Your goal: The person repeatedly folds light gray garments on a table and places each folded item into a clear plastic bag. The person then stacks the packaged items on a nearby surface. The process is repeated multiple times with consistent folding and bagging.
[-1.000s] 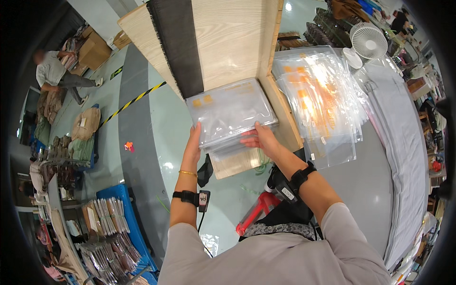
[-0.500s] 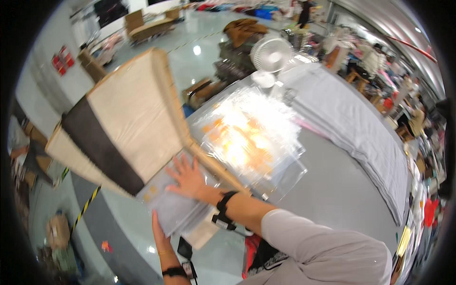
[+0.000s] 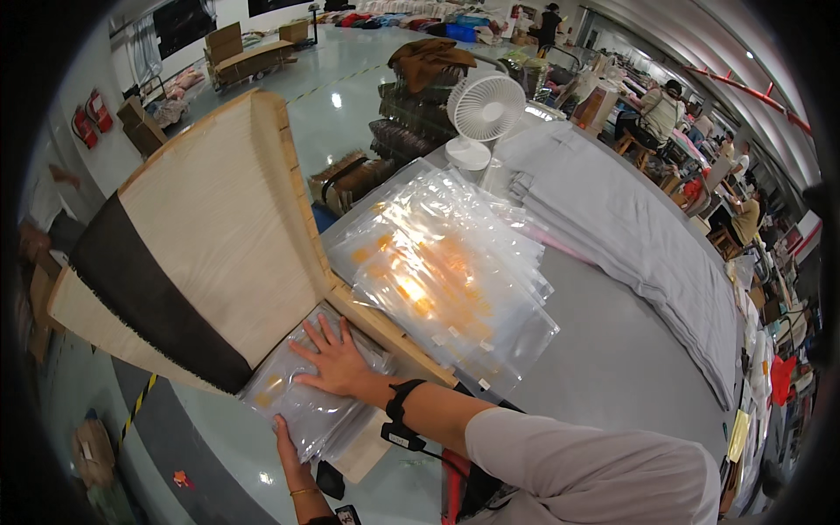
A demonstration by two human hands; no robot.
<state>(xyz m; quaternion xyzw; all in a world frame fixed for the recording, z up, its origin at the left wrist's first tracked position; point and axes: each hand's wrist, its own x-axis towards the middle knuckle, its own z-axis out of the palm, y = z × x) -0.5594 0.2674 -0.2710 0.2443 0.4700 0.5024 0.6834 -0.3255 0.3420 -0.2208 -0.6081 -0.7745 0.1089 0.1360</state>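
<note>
My right hand [image 3: 339, 363] lies flat with fingers spread on a stack of clear plastic bags [image 3: 302, 429] with grey contents and a yellowish patch. At the stack's near left edge, my left hand [image 3: 290, 451] grips the side; one digit points up along it, and the other fingers are mostly hidden. The stack rests against the base of a big beige panel [image 3: 236, 201] with a dark brown band and a light, segmented edge. To the right, more clear plastic bags [image 3: 437, 280] with orange marks lie in a glossy overlapping pile.
A white fan [image 3: 486, 109] stands behind the bag pile. Long grey folded fabric [image 3: 630, 245] runs along the grey table [image 3: 586, 341]. Brown bundles [image 3: 424, 87] sit on the floor beyond. At the left edge is another person [image 3: 52, 206]; several people sit working at far right.
The view has shifted slightly and sharpened, so the scene sits a little further left. My right hand stays spread on the stack, and my left hand remains at its edge.
</note>
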